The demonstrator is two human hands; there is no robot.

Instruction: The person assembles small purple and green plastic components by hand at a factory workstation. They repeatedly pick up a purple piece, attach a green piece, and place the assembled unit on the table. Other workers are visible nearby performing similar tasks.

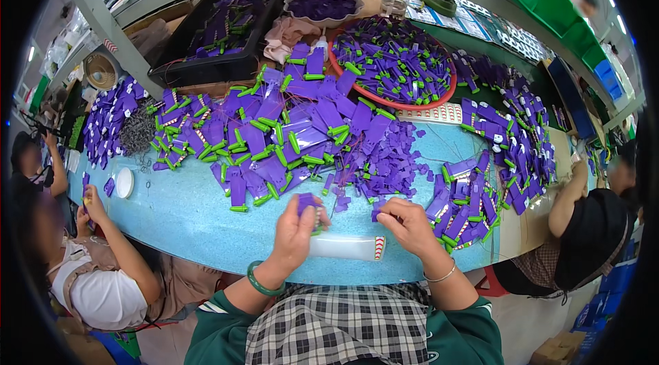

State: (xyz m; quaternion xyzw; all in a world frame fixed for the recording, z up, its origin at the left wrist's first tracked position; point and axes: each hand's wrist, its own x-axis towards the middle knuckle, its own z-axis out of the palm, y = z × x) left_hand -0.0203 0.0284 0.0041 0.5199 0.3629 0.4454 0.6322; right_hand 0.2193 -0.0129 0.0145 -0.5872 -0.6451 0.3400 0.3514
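My left hand (294, 233), with a green bangle on its wrist, is closed around a flat purple piece with a green end (307, 203), slightly blurred. My right hand (410, 226) pinches a small purple piece (377, 210) a short way to the right of it. Between and just below the hands, a clear plastic strip (340, 248) with a red-and-white chevron end lies flat on the blue tabletop (206, 227). Beyond the hands spreads a heap of small purple pieces (391, 162). To its left lies a larger heap of purple pieces with green ends (257, 135).
Purple-and-green pieces fill a red basket (454, 83) and a black tray (161, 70) at the back. More lie in a pile (467, 207) at right. At left are grey metal rings (139, 133) and a white round container (125, 183). Co-workers sit on both sides.
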